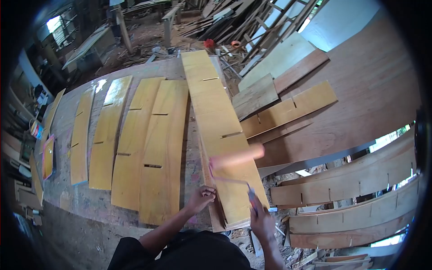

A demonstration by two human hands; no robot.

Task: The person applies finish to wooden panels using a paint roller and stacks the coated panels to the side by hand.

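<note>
My right hand [262, 221] is closed around the handle of a paint roller [238, 157]. The roller's pinkish sleeve, blurred by motion, is over a long yellow-coated board [209, 103] with narrow slots. This board lies lengthwise in front of me, on top of other wood whose edge shows at its left side. At the board's near left edge is my left hand [202, 199], its fingers curled; whether they grip anything is hidden. Left of it, a slotted yellow board [164, 189] lies on the worktable [193, 162].
Several more yellow boards [105, 139] lie spread across the table, some glossy. A paint tray [48, 157] and a bucket [36, 129] are at the far left. On the right, a slotted board [292, 108] rests on a large brown sheet [360, 81], with uncoated slotted boards [346, 186] below.
</note>
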